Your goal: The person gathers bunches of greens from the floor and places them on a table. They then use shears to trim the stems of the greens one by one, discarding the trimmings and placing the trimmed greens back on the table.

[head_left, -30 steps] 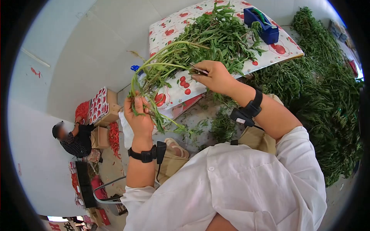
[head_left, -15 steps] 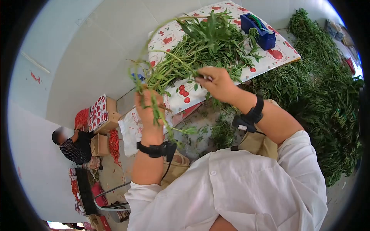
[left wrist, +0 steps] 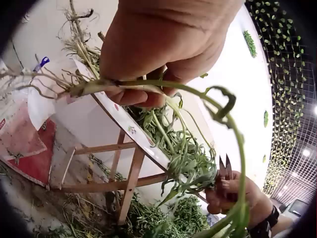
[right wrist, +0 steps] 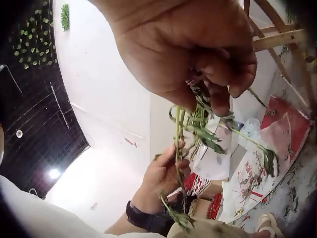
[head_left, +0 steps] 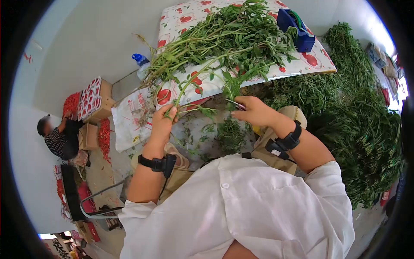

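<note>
While pinching a long green stem (left wrist: 241, 148) near its roots (left wrist: 72, 90) with the left hand (head_left: 163, 123), grips scissors (head_left: 235, 104) in the right hand (head_left: 253, 111), pointed leftward; has the stem's length slanting away from that pinch, over the near edge of the table (head_left: 183, 19), toward the leaf pile (head_left: 233, 36).

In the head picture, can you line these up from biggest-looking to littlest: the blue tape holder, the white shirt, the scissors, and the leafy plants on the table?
1. White shirt, though being so close makes it look extra big
2. Leafy plants on the table
3. Blue tape holder
4. Scissors, partly hidden by the right hand
</note>
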The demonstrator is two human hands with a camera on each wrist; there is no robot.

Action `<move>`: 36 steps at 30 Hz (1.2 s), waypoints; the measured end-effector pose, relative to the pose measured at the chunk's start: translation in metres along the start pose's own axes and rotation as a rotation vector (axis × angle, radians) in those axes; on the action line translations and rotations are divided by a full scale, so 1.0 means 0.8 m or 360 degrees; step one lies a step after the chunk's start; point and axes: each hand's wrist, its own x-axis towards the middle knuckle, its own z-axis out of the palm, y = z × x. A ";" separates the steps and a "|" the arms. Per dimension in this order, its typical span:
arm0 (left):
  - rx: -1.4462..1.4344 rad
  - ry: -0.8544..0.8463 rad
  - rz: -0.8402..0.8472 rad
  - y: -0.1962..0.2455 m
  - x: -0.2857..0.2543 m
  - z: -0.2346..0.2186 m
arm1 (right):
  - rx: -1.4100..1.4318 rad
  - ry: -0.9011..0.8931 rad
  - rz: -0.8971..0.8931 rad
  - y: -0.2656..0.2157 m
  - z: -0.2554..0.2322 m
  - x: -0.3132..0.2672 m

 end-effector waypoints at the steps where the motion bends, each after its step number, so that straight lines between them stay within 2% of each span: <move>1: 0.0046 0.0038 0.0004 -0.004 -0.002 -0.003 | 0.0024 0.0007 -0.0031 0.002 -0.007 -0.007; 5: 0.0134 0.0148 0.0013 -0.015 -0.012 -0.011 | 0.0849 0.0042 0.0381 -0.001 -0.037 -0.032; 6: 0.0146 0.0178 -0.0021 -0.012 -0.016 -0.011 | 0.0753 0.0188 0.0350 -0.007 -0.041 -0.036; 9: 0.0131 0.0213 -0.0011 -0.023 -0.016 -0.016 | 0.0859 0.0758 0.0254 0.002 -0.057 -0.032; 12: 0.0074 0.0209 0.0032 -0.035 -0.016 -0.017 | 0.1087 0.0860 0.0068 -0.015 -0.063 -0.029; 15: 0.0048 0.0208 0.0016 -0.041 -0.016 -0.017 | 0.1172 0.0595 0.0110 -0.047 -0.038 -0.016; 19: 0.0089 0.0292 0.0129 -0.051 -0.015 -0.013 | 0.1420 0.0360 0.0317 -0.051 0.010 0.021; 25: 0.0285 0.0414 0.0467 -0.077 -0.002 -0.021 | 0.1304 0.0402 0.0646 -0.054 0.031 0.068; 32: 0.0333 0.0358 0.0696 -0.066 -0.001 -0.030 | 0.1152 0.0418 0.0774 -0.045 0.023 0.096; 36: 0.0352 0.0372 0.0851 -0.078 0.003 -0.036 | 0.1270 0.0362 0.0810 -0.036 0.027 0.108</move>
